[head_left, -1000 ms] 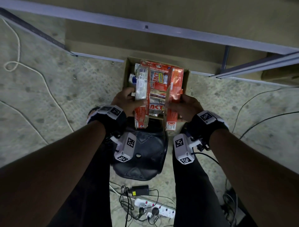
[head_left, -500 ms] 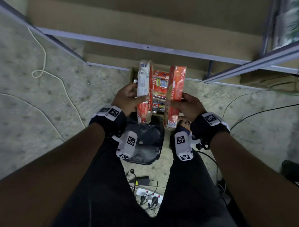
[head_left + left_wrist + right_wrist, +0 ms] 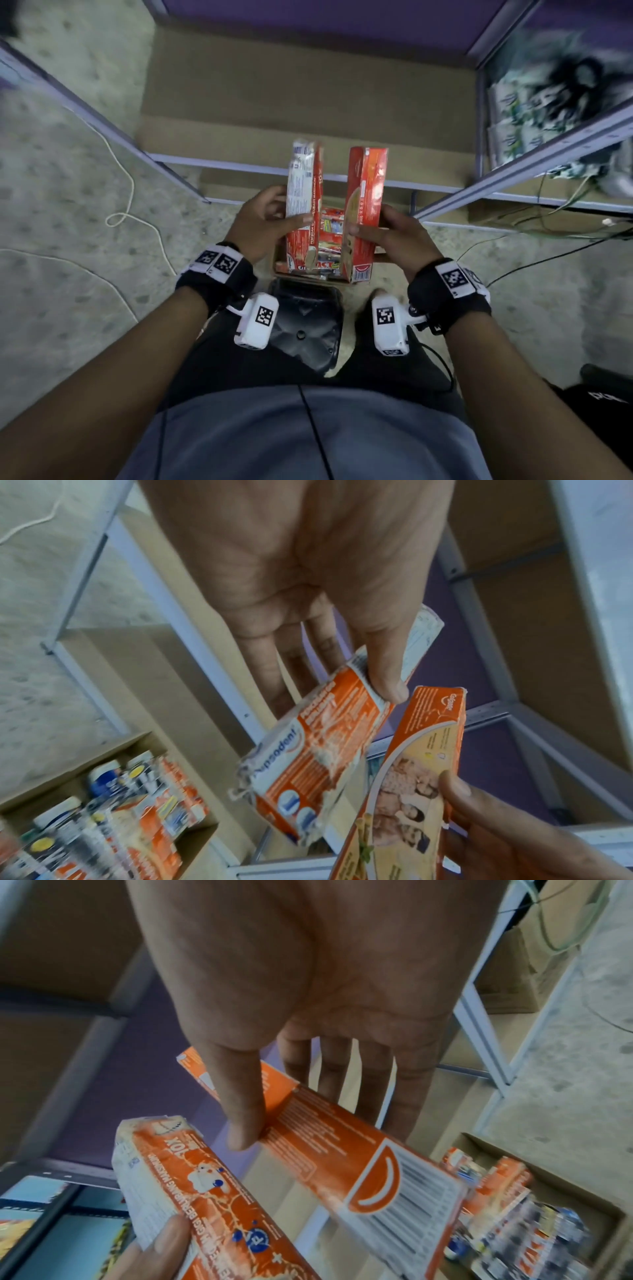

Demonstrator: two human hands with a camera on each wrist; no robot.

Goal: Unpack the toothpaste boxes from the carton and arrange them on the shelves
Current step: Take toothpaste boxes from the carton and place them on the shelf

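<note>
My left hand [image 3: 265,221] grips a worn red-and-white Pepsodent toothpaste box [image 3: 303,202] [image 3: 318,753], thumb on top and fingers behind. My right hand [image 3: 387,236] grips an orange-red Colgate toothpaste box [image 3: 364,212] [image 3: 342,1150] the same way. Both boxes are held side by side, lengthwise, above the open brown carton [image 3: 279,255] [image 3: 192,842], which holds several more toothpaste boxes [image 3: 330,240]. In front of the boxes lie the brown boards of the metal shelf [image 3: 308,99].
A grey metal shelf frame [image 3: 404,183] crosses just beyond the carton. Another shelf unit at the right holds packaged goods [image 3: 548,99]. A black stool seat [image 3: 305,329] sits between my legs. A white cord [image 3: 126,202] and black cables [image 3: 548,253] lie on the concrete floor.
Both hands have lifted their toothpaste boxes up out of the carton toward the shelf, and my view has risen and tilted so more of the shelf shows.
</note>
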